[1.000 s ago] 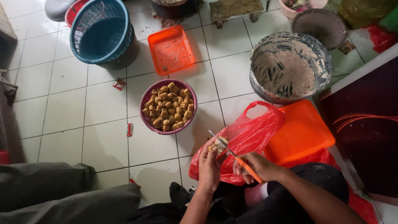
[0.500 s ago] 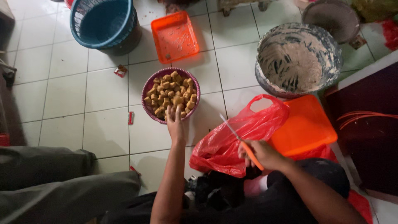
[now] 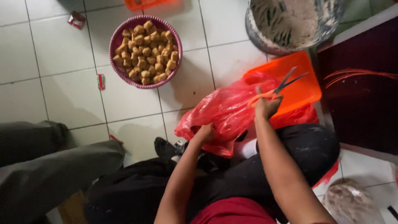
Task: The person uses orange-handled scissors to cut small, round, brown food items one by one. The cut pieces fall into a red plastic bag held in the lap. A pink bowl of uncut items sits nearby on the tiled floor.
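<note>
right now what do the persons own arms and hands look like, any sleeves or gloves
Both arms are bare along all that shows, with no sleeve in view. The left hand and the right hand wear no gloves, and no watch, bracelet or ring can be made out, though the dim light hides fine detail on the fingers. Clothing shows only at the body: a red top and dark trousers.

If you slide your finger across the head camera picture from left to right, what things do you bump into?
Grey trouser leg → purple basket of fried cubes → left hand → red plastic bag → right hand with scissors → dark red mat.
</note>
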The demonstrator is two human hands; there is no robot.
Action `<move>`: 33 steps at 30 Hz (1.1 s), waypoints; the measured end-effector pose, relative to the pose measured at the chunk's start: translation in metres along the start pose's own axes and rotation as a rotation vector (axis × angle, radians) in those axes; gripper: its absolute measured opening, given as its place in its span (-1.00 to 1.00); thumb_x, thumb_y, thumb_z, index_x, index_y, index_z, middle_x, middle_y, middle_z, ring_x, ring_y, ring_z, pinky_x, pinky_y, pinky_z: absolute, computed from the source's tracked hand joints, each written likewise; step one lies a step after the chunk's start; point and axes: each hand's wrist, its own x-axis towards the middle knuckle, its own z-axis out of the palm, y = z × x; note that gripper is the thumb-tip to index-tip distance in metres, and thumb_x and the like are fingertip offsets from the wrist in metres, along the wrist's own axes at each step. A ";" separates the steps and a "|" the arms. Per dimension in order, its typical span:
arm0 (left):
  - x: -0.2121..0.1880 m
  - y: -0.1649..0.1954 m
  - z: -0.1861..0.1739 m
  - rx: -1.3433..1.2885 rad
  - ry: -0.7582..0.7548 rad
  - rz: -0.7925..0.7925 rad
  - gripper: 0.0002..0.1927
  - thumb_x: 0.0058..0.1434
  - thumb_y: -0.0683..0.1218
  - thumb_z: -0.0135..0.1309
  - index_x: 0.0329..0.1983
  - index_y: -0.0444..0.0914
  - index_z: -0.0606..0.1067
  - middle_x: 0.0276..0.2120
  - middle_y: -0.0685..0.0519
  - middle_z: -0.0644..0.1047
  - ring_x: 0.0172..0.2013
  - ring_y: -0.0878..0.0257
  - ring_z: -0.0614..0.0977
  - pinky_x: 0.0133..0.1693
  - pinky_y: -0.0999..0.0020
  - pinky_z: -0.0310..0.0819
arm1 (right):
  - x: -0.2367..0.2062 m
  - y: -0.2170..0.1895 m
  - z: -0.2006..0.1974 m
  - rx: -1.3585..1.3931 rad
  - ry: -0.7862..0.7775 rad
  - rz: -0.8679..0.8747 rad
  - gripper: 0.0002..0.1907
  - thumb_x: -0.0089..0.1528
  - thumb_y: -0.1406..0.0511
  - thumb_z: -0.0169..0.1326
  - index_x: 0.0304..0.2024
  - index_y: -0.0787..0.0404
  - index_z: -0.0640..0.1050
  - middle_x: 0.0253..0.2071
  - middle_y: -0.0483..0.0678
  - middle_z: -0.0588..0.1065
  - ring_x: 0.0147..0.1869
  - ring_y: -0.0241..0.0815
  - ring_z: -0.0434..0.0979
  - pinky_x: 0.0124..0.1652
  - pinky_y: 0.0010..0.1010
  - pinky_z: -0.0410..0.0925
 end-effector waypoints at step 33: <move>-0.015 -0.005 0.022 -0.745 0.043 -0.193 -0.56 0.49 0.03 -0.24 0.23 -0.28 0.47 0.05 -0.16 0.60 0.00 -0.04 0.64 -0.02 0.08 0.57 | -0.108 -0.198 -0.165 0.579 -1.809 0.549 -0.57 0.13 0.40 0.30 -0.34 0.09 0.23 -0.44 -0.25 0.21 -0.38 -0.45 0.19 -0.40 -0.56 0.11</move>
